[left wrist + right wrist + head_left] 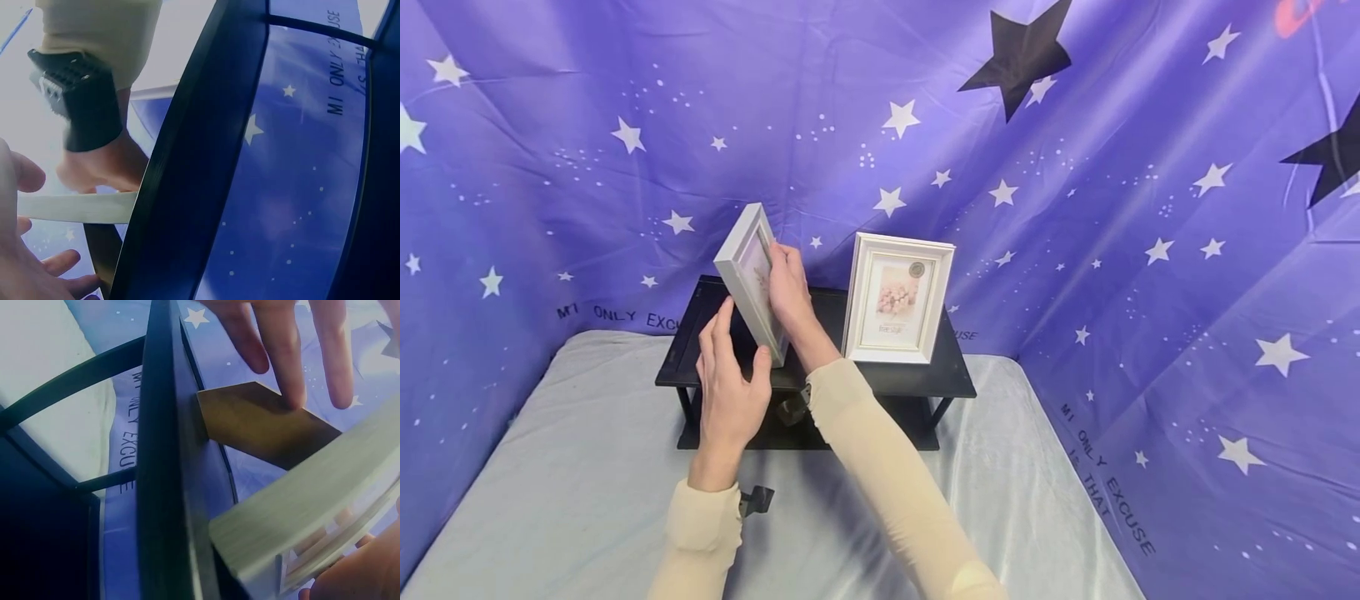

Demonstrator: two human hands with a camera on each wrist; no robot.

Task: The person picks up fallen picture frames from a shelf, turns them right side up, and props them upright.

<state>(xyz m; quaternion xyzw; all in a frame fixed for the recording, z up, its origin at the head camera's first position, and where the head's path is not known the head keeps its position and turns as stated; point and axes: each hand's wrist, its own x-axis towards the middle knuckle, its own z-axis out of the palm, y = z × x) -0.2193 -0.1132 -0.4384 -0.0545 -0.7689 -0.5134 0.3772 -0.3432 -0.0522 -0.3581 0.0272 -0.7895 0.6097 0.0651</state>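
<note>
white picture frame | tilted, corner on black table

Printed lettering on the star-patterned backdrop, left of the left hand: "MI ONLY EXCUSE". Same backdrop, far to the right of the right hand, running downward: "MI ONLY EXCUSE IS THAT", with the middle words only partly legible. Left wrist view: "ONLY" and part of "EXCUSE" on the backdrop. Right wrist view: "ONLY EXCUSE". The standing picture frame, just right of the right hand, carries small print and a round seal, both too small to read.
</note>
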